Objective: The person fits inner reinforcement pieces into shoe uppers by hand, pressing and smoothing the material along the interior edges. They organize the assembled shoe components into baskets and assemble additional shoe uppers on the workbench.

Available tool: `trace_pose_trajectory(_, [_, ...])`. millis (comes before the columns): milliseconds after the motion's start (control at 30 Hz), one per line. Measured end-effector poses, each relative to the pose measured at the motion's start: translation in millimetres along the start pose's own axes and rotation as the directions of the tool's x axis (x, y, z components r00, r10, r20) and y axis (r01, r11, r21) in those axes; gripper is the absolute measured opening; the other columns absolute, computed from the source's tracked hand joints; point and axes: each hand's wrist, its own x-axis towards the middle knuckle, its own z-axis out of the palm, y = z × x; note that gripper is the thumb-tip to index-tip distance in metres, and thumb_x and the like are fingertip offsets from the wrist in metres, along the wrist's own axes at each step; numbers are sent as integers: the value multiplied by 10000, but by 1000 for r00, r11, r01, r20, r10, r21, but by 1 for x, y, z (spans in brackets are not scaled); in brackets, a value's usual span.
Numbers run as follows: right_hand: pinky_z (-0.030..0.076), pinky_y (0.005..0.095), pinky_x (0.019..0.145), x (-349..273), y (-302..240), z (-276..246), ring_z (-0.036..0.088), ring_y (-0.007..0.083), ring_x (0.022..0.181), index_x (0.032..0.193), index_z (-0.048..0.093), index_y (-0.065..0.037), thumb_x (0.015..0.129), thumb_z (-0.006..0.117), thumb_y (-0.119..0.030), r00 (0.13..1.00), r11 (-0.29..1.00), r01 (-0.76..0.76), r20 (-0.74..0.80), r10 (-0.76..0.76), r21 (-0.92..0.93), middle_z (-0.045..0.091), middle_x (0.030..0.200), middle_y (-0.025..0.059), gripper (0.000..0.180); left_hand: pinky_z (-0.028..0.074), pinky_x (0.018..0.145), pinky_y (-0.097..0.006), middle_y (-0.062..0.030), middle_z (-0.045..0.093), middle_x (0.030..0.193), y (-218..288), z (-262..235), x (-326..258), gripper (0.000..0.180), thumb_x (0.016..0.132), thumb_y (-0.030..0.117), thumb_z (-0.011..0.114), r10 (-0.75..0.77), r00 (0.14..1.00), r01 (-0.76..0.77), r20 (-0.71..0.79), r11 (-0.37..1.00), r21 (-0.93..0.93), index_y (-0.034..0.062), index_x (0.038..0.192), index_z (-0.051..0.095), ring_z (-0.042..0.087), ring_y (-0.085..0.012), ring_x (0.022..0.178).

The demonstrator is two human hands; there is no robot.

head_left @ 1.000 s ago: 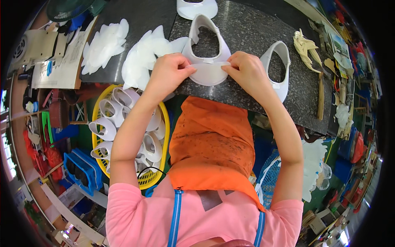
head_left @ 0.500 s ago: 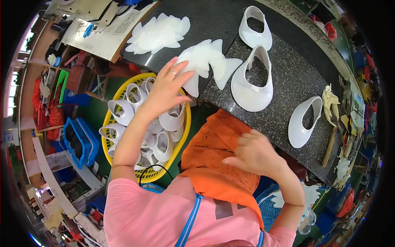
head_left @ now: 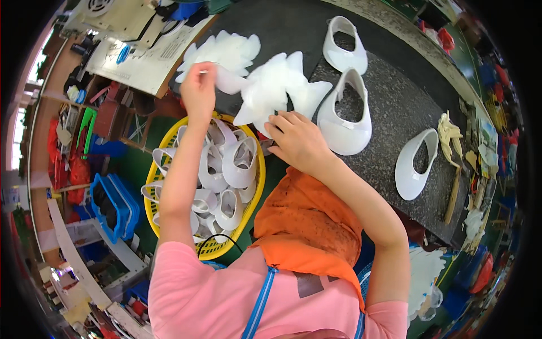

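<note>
My left hand (head_left: 200, 93) is closed, its fingertips pinching the end of a thin, translucent white sheet piece (head_left: 230, 82) that stretches toward the near pile. Beside it lies a loose pile of the same pointed white pieces (head_left: 264, 87) on the dark worktop. My right hand (head_left: 298, 138) rests at the near edge of this pile, fingers bent and slightly apart, nothing visible in its grasp. A second pile of white pieces (head_left: 228, 50) lies farther off. To the right of my hands sits a white shoe upper (head_left: 345, 135), with another shoe upper (head_left: 344, 59) behind it.
One more shoe upper (head_left: 409, 181) lies on the right of the stone slab (head_left: 389, 107), near a pale glove (head_left: 449, 138) and a wooden-handled tool (head_left: 451, 198). Below the table edge at left stands a yellow basket (head_left: 261, 169) of white shoe uppers. A sewing machine (head_left: 121, 22) is at the far left.
My left hand has moved left off the near pile, now pinching a white piece. My right hand has come up from my lap to the pile's near edge.
</note>
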Motion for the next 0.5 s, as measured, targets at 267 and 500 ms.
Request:
trace_pose_trajectory(267, [482,403,807,-6,-15,-23,586,302,933,1259,459,-24,743,744,-389,877,761,-431,25,480,484,558,1099,129,694,483,770,-245,-71,645,935,126,25,-27,78,917,43,574,398,916,-401,45,914,59,-20,954,602,593,-111,815])
trace_pose_trajectory(500, [496,285,680,-129,-32,-114,570,183,761,1116,561,-72,698,768,-90,508,501,-497,-231,830,709,509,1012,89,466,475,747,-209,-71,659,928,196,83,-114,88,867,-21,601,139,692,345,709,799,-493,-2,950,580,597,-81,846])
